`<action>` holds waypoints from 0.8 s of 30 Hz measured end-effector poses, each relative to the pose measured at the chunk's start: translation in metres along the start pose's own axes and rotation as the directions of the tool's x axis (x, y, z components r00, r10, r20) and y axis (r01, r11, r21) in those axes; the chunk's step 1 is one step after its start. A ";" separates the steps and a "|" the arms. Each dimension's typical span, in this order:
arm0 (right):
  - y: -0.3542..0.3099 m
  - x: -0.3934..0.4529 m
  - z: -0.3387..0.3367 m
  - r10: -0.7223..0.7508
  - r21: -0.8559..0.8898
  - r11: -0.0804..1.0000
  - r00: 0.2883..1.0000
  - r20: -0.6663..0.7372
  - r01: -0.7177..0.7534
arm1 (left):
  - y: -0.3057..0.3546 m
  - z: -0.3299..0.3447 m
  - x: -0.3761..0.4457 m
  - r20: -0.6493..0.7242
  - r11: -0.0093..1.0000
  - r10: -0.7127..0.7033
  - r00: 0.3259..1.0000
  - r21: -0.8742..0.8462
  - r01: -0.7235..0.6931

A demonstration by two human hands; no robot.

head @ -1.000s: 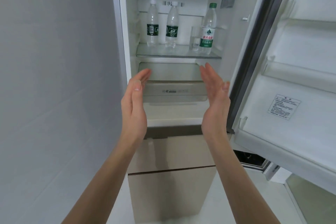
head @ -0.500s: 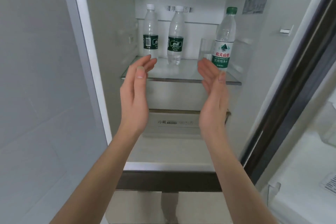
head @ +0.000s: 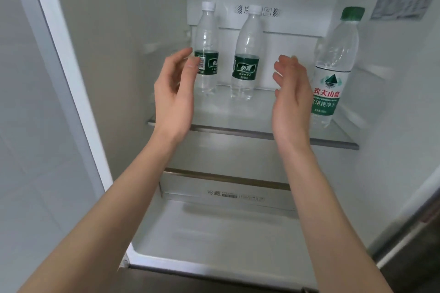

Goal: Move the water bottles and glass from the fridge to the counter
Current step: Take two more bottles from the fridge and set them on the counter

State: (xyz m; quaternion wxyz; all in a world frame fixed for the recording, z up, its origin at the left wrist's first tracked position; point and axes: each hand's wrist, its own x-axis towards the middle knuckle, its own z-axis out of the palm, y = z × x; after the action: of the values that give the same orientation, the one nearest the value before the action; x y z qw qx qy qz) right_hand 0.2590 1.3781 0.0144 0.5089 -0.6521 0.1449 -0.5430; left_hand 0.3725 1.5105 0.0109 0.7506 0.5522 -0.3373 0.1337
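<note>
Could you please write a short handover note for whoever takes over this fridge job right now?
Left hand: raised in front of the shelf, fingers relaxed, no grip on anything, close to the left white-capped bottle.
Right hand: open, empty, between the middle white-capped bottle and the green-capped bottle.
All three bottles stand upright on the glass shelf.
The glass is not visible now; possibly hidden behind the right hand.
Done: nothing moved out yet.
Left: take the three bottles and the glass to the counter.
</note>
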 end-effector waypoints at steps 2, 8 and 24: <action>0.002 0.019 0.005 0.037 -0.047 0.998 0.999 0.023 -0.036 | -0.009 0.003 0.018 0.017 0.999 -0.017 1.000 0.036 0.016; 0.013 0.059 0.021 0.183 -0.117 0.978 0.977 0.113 -0.170 | -0.034 0.018 0.069 0.058 0.991 -0.110 0.992 0.083 0.105; 0.036 0.135 0.060 0.257 -0.179 0.957 0.951 0.173 -0.226 | -0.068 0.066 0.141 0.069 0.964 -0.254 0.965 0.103 0.246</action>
State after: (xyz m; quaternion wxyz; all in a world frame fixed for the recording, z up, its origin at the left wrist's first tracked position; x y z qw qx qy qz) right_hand 0.3729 1.2928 0.0669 0.5305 -0.7173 0.2157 -0.3969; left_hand 0.4916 1.4012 0.0640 0.7204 0.6298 -0.2886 0.0309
